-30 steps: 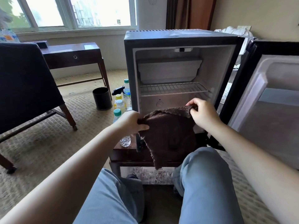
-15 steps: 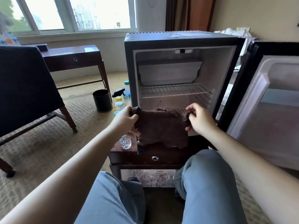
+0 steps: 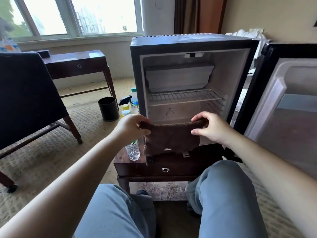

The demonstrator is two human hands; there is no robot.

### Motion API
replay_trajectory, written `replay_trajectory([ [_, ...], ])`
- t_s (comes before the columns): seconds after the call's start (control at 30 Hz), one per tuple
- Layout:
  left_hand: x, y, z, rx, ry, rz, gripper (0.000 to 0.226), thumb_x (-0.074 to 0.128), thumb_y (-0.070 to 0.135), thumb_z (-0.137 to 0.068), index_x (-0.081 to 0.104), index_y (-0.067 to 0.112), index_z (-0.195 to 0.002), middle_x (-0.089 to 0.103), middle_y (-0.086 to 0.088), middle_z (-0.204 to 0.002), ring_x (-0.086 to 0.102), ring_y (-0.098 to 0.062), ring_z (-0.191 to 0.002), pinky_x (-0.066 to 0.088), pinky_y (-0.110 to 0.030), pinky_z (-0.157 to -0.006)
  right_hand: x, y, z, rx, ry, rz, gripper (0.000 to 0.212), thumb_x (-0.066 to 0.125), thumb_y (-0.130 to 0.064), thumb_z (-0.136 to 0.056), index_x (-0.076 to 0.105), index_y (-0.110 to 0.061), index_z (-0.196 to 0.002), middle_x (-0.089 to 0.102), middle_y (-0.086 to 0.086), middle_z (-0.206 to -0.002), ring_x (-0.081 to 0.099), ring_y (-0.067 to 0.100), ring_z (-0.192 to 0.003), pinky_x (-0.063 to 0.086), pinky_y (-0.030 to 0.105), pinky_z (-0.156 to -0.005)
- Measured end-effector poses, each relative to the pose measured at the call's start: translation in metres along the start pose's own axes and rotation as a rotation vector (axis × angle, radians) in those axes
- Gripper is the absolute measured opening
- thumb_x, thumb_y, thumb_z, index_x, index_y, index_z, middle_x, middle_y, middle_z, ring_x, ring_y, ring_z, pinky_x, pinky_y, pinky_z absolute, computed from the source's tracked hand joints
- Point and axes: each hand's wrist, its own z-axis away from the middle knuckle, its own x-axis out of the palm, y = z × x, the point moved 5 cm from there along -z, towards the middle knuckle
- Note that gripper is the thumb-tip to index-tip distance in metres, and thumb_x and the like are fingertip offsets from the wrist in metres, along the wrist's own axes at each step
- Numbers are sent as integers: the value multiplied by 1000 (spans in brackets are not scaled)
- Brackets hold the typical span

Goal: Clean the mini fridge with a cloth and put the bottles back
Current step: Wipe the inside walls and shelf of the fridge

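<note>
1. We hold the brown cloth (image 3: 172, 139) stretched out flat in front of the mini fridge (image 3: 193, 43), right at the centre of our view.
2. Our left hand (image 3: 131, 127) pinches the cloth's top left corner, thumb and fingers closed on the fabric.
3. Our right hand (image 3: 210, 128) grips the top right corner the same way, fingertips curled over the upper edge.
4. The cloth hangs down from both hands and covers the lower front of the fridge opening; its bottom edge is ragged and drops to the top of the small wooden table (image 3: 154, 170) under the fridge.
5. The fridge door (image 3: 291, 107) stands wide open at 3 o'clock, and the wire shelf (image 3: 185, 97) inside is bare.
6. A clear water bottle (image 3: 132, 150) stands on the table's left corner, just beside the cloth at 9 o'clock of it, partly behind our left hand.
7. More bottles (image 3: 134, 100), with a black spray trigger among them, cluster to the left of the fridge, at 10 o'clock from our left hand; what they stand on we cannot tell.
8. A black bin (image 3: 108, 109) sits on the carpet just left of that cluster.
9. Our knees in blue jeans (image 3: 223, 191) fill 6 o'clock.
</note>
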Motion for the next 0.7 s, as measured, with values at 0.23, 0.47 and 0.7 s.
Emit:
replay_trajectory([
  [0.23,-20,11,4,80,105,-207,13,65,11,-86,71,16,-96,54,1,-90,53,-16,-82,39,-24,-74,-4,-14,5,-79,199,282,17,73,-13,-80,72,-25,-91,53,-1,-95,53,18,-89,32,24,-70],
  [0.47,-16,8,10,-123,130,267,13,45,11,-92,57,14,-97,54,-6,-75,52,-20,-71,53,-44,-76,-19,-27,6,16,204,-23,22,56,-28,-96,64,-10,-106,67,6,-102,60,25,-98,44,32,-81],
  [0.7,-38,28,26,-82,289,402,17,53,14,-89,63,24,-98,57,-2,-75,56,-19,-71,54,-32,-63,-36,-53,31,3,287,-71,24,59,-31,-94,62,-10,-107,62,0,-96,56,17,-92,36,25,-75],
])
